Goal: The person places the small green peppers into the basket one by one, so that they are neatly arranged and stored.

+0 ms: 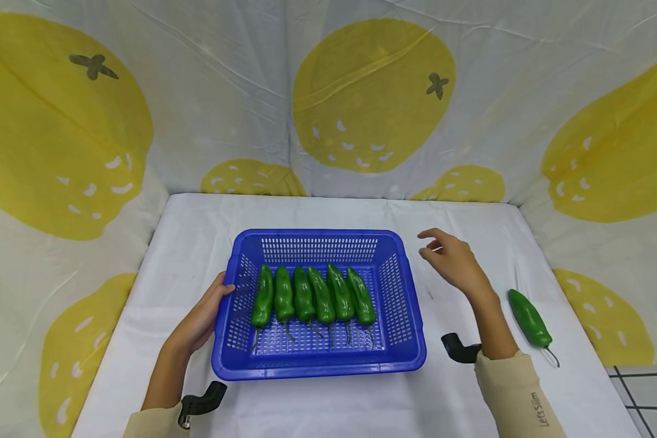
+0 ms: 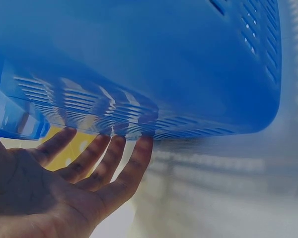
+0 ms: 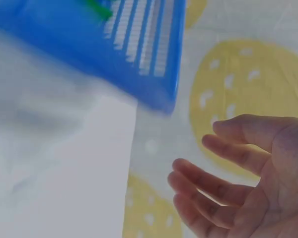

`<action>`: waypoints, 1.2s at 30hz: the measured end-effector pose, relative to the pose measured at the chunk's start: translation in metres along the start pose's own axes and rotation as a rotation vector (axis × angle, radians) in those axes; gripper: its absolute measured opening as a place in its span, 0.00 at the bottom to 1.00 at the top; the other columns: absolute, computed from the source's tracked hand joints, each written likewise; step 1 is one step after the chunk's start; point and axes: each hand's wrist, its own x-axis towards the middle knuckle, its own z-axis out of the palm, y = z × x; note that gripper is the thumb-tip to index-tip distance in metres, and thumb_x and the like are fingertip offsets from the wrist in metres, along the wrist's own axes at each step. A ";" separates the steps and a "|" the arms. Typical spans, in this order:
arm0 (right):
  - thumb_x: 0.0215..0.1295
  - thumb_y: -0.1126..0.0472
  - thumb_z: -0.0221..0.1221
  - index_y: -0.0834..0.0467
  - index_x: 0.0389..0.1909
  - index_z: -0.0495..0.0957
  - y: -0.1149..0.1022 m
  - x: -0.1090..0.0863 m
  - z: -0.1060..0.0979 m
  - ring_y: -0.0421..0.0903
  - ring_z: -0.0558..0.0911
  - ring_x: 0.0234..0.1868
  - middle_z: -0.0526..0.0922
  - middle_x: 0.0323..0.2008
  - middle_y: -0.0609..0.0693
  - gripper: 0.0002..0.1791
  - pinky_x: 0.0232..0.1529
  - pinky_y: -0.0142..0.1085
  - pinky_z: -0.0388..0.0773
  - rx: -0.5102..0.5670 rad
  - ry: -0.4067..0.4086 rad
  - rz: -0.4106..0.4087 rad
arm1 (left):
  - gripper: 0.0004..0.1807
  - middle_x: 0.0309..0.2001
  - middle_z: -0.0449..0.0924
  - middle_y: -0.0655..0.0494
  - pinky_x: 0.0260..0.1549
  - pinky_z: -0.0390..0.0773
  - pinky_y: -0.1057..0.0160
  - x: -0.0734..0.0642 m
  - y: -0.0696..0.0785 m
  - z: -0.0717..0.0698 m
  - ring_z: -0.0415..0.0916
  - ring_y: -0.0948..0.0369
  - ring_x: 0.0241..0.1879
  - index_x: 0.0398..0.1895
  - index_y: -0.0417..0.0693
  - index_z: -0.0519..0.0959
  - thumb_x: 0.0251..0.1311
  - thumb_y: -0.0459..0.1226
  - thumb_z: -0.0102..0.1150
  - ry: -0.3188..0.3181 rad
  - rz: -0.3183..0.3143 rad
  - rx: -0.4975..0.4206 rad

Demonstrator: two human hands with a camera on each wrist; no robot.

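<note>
A blue plastic basket (image 1: pixel 320 367) with slotted walls holds several green peppers (image 1: pixel 303 295) in a row, stems toward the person. My left hand (image 1: pixel 202 316) grips the basket's left side, a digit over the rim. In the left wrist view, that hand's fingertips (image 2: pixel 145 144) press against the slotted outer surface. Just off the basket's right side, my right hand (image 1: pixel 449 258) hovers with relaxed fingers and holds nothing. The right wrist view shows the same loosely spread fingers (image 3: pixel 213 183) below a basket corner. Another green pepper (image 1: pixel 530 319) lies on the table, right of the right forearm.
A white cloth covers the table (image 1: pixel 361 404). Pale curtains with yellow fruit prints (image 1: pixel 375 94) enclose the back and both sides. Black wrist mounts (image 1: pixel 202 401) stick out from both cuffs. Tiled floor (image 1: pixel 651 395) shows at the lower right.
</note>
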 end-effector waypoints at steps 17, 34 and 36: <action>0.70 0.61 0.53 0.69 0.64 0.66 0.142 -0.058 -0.043 0.75 0.72 0.54 0.71 0.55 0.78 0.25 0.44 0.63 0.72 -0.090 0.004 0.274 | 0.34 0.73 0.46 0.32 0.60 0.59 0.32 0.000 -0.001 0.000 0.54 0.32 0.69 0.79 0.49 0.38 0.78 0.49 0.32 -0.002 -0.004 -0.008; 0.66 0.62 0.56 0.70 0.66 0.60 0.221 -0.079 -0.032 0.77 0.71 0.50 0.66 0.55 0.82 0.31 0.40 0.60 0.74 -0.084 0.013 0.458 | 0.33 0.72 0.48 0.32 0.60 0.62 0.33 0.000 -0.001 -0.002 0.55 0.32 0.68 0.78 0.49 0.38 0.78 0.48 0.31 -0.007 0.006 -0.018; 0.66 0.62 0.56 0.70 0.66 0.60 0.224 -0.079 -0.030 0.76 0.72 0.50 0.67 0.55 0.82 0.31 0.39 0.58 0.74 -0.077 0.008 0.479 | 0.33 0.72 0.48 0.32 0.60 0.62 0.33 0.000 -0.001 -0.002 0.55 0.32 0.68 0.78 0.49 0.39 0.78 0.49 0.31 -0.009 0.007 -0.014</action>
